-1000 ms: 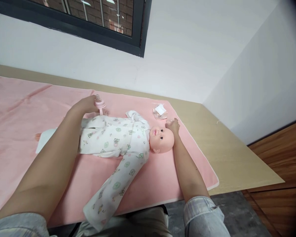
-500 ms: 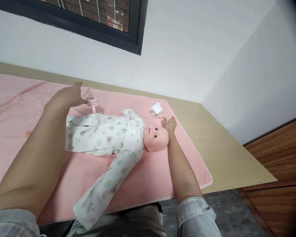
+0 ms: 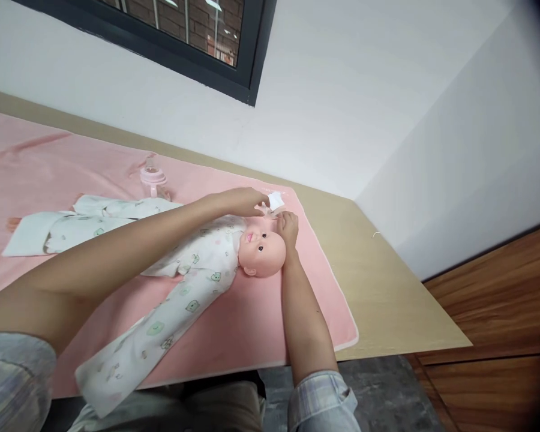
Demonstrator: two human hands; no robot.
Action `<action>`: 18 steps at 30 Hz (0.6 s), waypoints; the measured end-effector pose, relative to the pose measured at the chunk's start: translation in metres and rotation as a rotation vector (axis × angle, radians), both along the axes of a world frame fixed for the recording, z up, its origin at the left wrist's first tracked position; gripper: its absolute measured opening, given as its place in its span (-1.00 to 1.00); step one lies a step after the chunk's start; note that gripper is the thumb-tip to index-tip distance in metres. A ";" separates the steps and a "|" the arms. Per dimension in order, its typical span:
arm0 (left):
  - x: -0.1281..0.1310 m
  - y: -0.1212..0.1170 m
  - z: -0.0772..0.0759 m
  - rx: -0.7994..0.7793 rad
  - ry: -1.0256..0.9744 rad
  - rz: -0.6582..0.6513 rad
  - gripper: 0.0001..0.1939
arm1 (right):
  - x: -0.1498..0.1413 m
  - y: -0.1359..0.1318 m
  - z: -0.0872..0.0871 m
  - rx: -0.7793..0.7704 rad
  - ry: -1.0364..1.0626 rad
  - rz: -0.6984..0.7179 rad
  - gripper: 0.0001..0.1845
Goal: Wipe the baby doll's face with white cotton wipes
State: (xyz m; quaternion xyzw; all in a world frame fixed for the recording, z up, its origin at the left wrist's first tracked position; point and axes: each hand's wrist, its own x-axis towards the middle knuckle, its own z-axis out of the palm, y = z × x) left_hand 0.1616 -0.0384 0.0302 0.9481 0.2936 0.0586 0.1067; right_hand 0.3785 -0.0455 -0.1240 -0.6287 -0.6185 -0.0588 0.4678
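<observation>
A baby doll [image 3: 264,255] in a white patterned outfit lies on its back on a pink blanket [image 3: 247,324], its head to the right. Just beyond the head is a small clear plastic packet [image 3: 276,200] with a white paper piece on it. My left hand [image 3: 248,202] reaches across the doll, thumb and fingers closing on the packet's near left side. My right hand [image 3: 288,228], beside the doll's head, has its fingers curled at the packet's right edge. The exact grip is small and partly hidden. My left forearm covers part of the doll's body.
A pink baby bottle [image 3: 153,177] with a handle stands on the blanket behind the doll's legs. The wooden tabletop [image 3: 342,264] shows right of the blanket. A white wall [image 3: 306,120] with a dark window frame [image 3: 247,84] rises behind.
My left hand has moved right from beside the bottle to the packet. My right hand stays near the doll's head, its fingers now more curled. The view has shifted rightward.
</observation>
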 end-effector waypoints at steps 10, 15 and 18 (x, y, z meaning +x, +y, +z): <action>0.071 0.029 -0.039 -0.469 0.228 -0.117 -0.72 | -0.010 0.006 -0.002 -0.181 -0.135 0.054 -0.85; 0.069 0.033 -0.052 -0.657 0.266 -0.050 -0.56 | -0.013 0.008 -0.002 -0.250 -0.141 0.057 -0.72; 0.069 0.037 -0.059 -0.735 0.257 -0.026 -0.43 | -0.014 0.012 -0.006 -0.274 -0.204 0.108 -0.81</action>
